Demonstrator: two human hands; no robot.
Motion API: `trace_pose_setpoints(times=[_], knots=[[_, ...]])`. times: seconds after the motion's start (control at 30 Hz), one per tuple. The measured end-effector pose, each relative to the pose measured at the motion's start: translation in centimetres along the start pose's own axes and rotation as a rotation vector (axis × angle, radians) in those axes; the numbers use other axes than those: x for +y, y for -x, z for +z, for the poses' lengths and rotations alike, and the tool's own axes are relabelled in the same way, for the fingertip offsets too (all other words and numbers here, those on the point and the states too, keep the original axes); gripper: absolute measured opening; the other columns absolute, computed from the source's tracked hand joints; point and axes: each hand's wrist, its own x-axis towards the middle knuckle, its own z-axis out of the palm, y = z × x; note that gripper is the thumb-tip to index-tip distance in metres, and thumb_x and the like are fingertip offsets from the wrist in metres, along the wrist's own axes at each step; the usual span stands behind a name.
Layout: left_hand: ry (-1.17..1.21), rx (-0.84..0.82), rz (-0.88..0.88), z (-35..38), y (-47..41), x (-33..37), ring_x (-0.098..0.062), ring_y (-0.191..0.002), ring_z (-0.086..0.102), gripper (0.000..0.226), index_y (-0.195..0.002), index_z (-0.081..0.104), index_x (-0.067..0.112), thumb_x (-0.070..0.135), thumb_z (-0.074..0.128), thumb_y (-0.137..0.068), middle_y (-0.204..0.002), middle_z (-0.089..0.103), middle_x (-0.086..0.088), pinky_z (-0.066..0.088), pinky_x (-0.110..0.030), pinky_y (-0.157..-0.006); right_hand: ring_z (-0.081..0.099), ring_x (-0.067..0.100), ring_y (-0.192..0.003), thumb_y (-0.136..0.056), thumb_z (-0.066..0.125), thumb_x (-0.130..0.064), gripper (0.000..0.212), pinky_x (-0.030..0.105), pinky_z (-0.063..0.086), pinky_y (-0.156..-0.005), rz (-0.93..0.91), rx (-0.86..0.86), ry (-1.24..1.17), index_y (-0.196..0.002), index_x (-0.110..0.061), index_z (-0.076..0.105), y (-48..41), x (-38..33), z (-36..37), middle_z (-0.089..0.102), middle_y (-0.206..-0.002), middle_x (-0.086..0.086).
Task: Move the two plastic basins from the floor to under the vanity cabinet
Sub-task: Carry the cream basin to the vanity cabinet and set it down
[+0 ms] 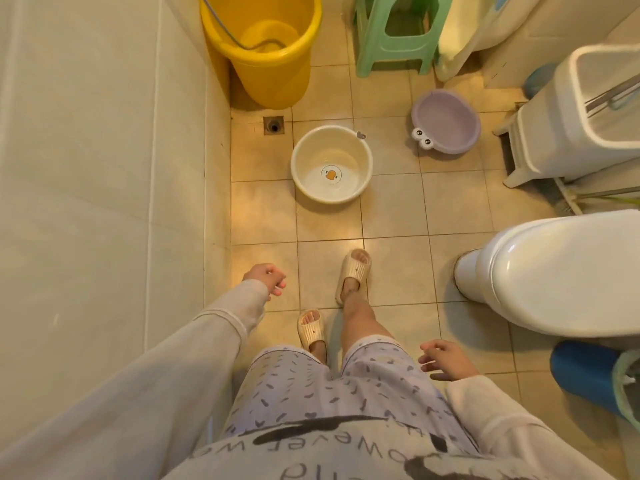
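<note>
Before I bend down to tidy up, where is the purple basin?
In the head view, the purple basin sits on the floor tiles at upper right, between the green stool and the white bin, right of the cream basin.

- Tan tiled floor (391,216) with a square drain (273,125).
- On it: cream basin (331,164), purple basin (446,121), yellow bucket (266,53), green stool (394,39), white toilet (554,271), two slippered feet.
</note>
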Motion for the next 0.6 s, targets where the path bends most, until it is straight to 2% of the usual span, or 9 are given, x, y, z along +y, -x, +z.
trace_pose_setpoints(times=[0.07,0.17,0.27,0.3,0.37,0.43,0.5,0.6], knots=[[-0.014,0.004,-0.034,0.1,-1.1,0.9,-0.015,-0.056,0.051,0.018,-0.072,0.055,0.015,0.013,0.047,-0.088,-0.07,0.059,-0.002,0.036,-0.022,-0.055,0.056,0.02,-0.063,-0.094,0.049,-0.015,0.013,0.027,0.041,-0.06,-0.022,-0.01,0.002,-0.097,-0.004,0.056,-1.0,-3.0,-1.1,0.062,-0.079,0.011],[-0.066,0.001,-0.123,0.4,-2.3,1.2,-0.016,-0.056,0.051,0.011,-0.088,0.058,0.01,0.014,0.048,-0.088,-0.079,0.064,-0.007,0.034,-0.021,-0.055,0.055,0.019,-0.063,-0.095,0.047,-0.016,0.015,0.027,0.042,-0.06,-0.054,-0.026,0.018,-0.1,-0.005,0.055,-2.6,-8.2,-2.9,0.062,-0.085,0.012],[-0.055,-0.016,-0.211,0.6,-3.5,1.2,-0.02,-0.055,0.049,0.023,-0.109,0.058,0.002,0.01,0.048,-0.089,-0.092,0.062,-0.018,0.032,-0.022,-0.054,0.055,0.019,-0.064,-0.095,0.046,-0.015,0.015,0.027,0.042,-0.058,-0.098,-0.039,0.02,-0.1,-0.005,0.056,-4.1,-13.5,-4.8,0.062,-0.086,0.013],[-0.056,-0.021,-0.24,0.7,-3.9,1.5,-0.02,-0.054,0.049,0.02,-0.105,0.058,0.001,0.009,0.048,-0.089,-0.089,0.061,-0.017,0.033,-0.022,-0.053,0.056,0.019,-0.065,-0.095,0.046,-0.014,0.015,0.028,0.043,-0.059,-0.111,-0.039,0.018,-0.101,-0.005,0.056,-4.5,-15.3,-5.5,0.062,-0.087,0.013],[-0.073,-0.013,-0.289,0.8,-4.5,2.2,-0.016,-0.044,0.053,0.014,-0.081,0.055,0.003,0.007,0.046,-0.09,-0.075,0.058,-0.012,0.033,-0.021,-0.052,0.056,0.018,-0.065,-0.095,0.046,-0.013,0.014,0.027,0.043,-0.059,-0.129,-0.049,0.025,-0.102,-0.006,0.056,-5.3,-18.7,-6.7,0.062,-0.087,0.013],[-0.046,-0.008,-0.323,1.1,-5.1,3.1,-0.015,-0.037,0.053,0.026,-0.066,0.049,0.007,0.006,0.044,-0.091,-0.067,0.051,-0.007,0.029,-0.022,-0.05,0.057,0.017,-0.063,-0.095,0.046,-0.012,0.013,0.026,0.043,-0.058,-0.155,-0.067,0.028,-0.101,-0.007,0.056,-6.2,-21.7,-7.7,0.062,-0.08,0.009],[0.006,-0.006,-0.348,1.4,-5.8,4.2,-0.021,-0.048,0.044,0.029,-0.064,0.046,0.009,0.004,0.043,-0.092,-0.066,0.048,-0.008,0.025,-0.022,-0.051,0.057,0.017,-0.062,-0.095,0.045,-0.01,0.012,0.025,0.042,-0.057,-0.17,-0.082,0.045,-0.1,-0.008,0.056,-7.0,-24.0,-8.6,0.061,-0.076,0.007],[0.047,-0.009,-0.369,1.5,-6.9,6.0,-0.019,-0.052,0.037,0.027,-0.068,0.047,0.008,0.004,0.04,-0.093,-0.065,0.048,-0.009,0.024,-0.023,-0.051,0.056,0.017,-0.062,-0.094,0.044,-0.009,0.013,0.025,0.041,-0.056,-0.155,-0.094,0.077,-0.1,-0.008,0.056,-8.1,-25.8,-9.4,0.061,-0.076,0.007]])
